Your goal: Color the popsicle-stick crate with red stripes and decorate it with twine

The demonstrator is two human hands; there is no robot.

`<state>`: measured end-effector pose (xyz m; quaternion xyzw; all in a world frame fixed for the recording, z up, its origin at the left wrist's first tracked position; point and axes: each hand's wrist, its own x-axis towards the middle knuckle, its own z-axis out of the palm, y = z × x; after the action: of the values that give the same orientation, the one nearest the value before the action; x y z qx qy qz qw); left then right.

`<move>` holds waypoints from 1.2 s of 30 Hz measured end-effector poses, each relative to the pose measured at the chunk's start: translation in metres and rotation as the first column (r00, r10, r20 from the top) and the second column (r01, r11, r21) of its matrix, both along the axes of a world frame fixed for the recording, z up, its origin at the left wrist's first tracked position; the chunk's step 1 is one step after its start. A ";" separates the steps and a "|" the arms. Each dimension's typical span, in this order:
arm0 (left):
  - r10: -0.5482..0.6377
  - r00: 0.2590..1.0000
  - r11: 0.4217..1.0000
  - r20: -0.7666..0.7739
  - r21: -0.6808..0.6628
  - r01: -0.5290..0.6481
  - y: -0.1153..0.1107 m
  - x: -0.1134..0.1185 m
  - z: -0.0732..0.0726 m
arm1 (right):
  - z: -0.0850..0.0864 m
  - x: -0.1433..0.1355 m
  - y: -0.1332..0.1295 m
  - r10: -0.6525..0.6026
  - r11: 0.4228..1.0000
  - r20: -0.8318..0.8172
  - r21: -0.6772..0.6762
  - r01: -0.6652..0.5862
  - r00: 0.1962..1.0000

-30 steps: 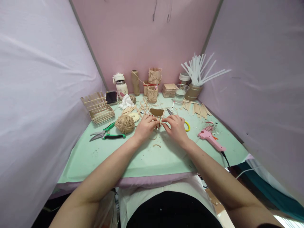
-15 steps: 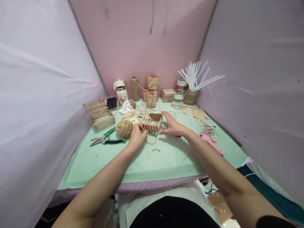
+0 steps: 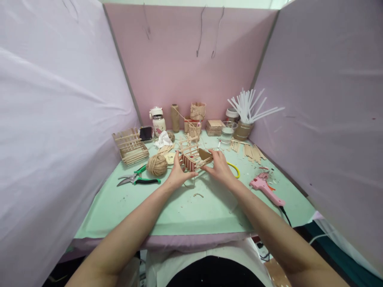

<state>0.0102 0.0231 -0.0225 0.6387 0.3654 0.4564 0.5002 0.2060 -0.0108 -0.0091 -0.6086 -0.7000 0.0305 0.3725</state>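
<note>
A small box of wooden craft sticks (image 3: 189,163), with red-and-white stripes on one end and a brown panel at the other, is between my hands. My left hand (image 3: 178,174) grips its striped end. The fingers of my right hand (image 3: 220,166) close on the opposite end. Beside my left hand sits a ball of jute twine (image 3: 157,164). Green-and-black pruning shears (image 3: 137,177) lie with blades apart to its left. A yellow-handled tool (image 3: 235,169) is partly hidden behind my right hand.
A slatted stick crate (image 3: 131,147) stands at the left. A pink glue gun (image 3: 266,190) with its cord lies at the right. Along the back are a white bottle (image 3: 158,122), a plastic cup of water (image 3: 228,131), and a pot of white glue sticks (image 3: 243,130). Loose craft sticks (image 3: 253,152) lie nearby.
My right hand has closed onto the box, and my left hand now grips its striped end. The box has turned between them. The view has tilted up.
</note>
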 end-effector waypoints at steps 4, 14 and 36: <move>-0.055 0.998 0.992 0.038 0.115 0.051 -0.005 -0.004 0.007 | 0.005 -0.015 -0.023 -0.034 0.991 -0.020 0.126 0.036 0.999; -0.110 0.994 0.956 0.021 0.276 0.100 -0.022 -0.005 0.022 | 0.064 -0.005 -0.077 0.106 0.963 0.135 0.235 -0.136 0.985; -0.105 0.992 0.946 -0.070 0.302 0.122 -0.023 -0.002 0.018 | 0.082 -0.026 -0.039 0.341 0.923 0.423 0.021 -0.385 0.840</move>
<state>0.0085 0.0004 -0.0043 0.7401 0.2661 0.4609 0.4112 0.1795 -0.0500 0.0724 -0.4371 -0.8655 -0.0651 0.2358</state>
